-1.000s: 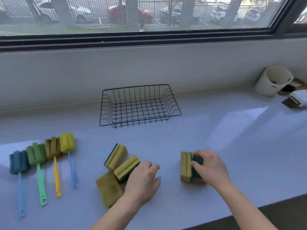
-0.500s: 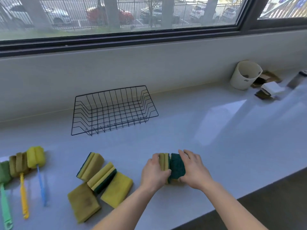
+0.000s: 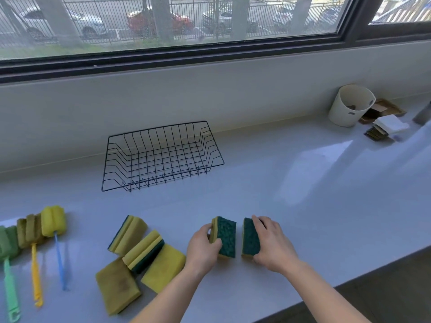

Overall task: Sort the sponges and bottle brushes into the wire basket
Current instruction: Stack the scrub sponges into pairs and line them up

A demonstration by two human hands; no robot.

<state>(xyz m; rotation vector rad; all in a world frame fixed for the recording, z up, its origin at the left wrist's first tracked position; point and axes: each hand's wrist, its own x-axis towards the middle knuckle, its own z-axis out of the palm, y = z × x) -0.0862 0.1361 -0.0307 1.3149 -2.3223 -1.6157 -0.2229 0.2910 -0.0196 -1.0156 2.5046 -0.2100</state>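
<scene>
My left hand (image 3: pixel 202 248) grips a yellow sponge with a dark green scouring face (image 3: pixel 225 236), standing on edge on the counter. Just to its right, my right hand (image 3: pixel 271 244) grips a second such sponge (image 3: pixel 250 237), a small gap between the two. Left of my hands lies a pile of several yellow-and-green sponges (image 3: pixel 140 249). Three bottle brushes lie at the far left: green (image 3: pixel 9 257), yellow-handled (image 3: pixel 31 231) and blue-handled with a yellow head (image 3: pixel 53 221). The black wire basket (image 3: pixel 211 145) stands empty behind, near the wall.
A white cup (image 3: pixel 349 106) and a stack of small pads (image 3: pixel 387 127) sit at the back right. The counter's front edge (image 3: pixel 349 283) runs diagonally at lower right, with dark floor beyond. A wall and window sill rise behind the basket.
My left hand left the sponge pile and joined the right one on the stacked pair. The pair has now been pulled apart, one sponge in each hand. The camera swung right.
</scene>
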